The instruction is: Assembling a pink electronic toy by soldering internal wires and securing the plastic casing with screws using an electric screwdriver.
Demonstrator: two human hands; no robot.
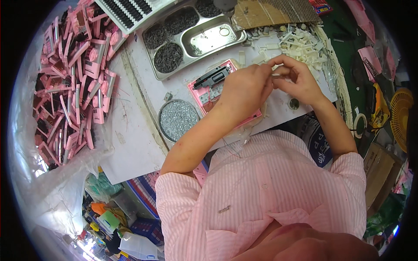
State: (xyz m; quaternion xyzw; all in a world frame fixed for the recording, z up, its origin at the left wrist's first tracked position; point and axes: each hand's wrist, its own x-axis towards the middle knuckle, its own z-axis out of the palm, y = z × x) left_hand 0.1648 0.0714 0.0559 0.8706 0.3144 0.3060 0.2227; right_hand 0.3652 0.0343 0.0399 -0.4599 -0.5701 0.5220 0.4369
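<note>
My left hand point(244, 87) and my right hand point(296, 80) meet above the white table point(135, 143), fingertips pinched together on a small white plastic part point(275, 75). Under my left hand lies a pink plastic housing point(205, 92) with a black piece point(211, 77) mounted on its top and thin wires inside. Both forearms come up from my pink striped shirt at the lower edge. What else the fingers hold is hidden.
A steel compartment tray point(191, 32) holds small dark parts. A round tin point(177, 118) of tiny silver pieces sits left of the housing. White plastic parts point(300, 43) pile at the back right. Many pink housings point(74, 78) heap on plastic sheeting at the left.
</note>
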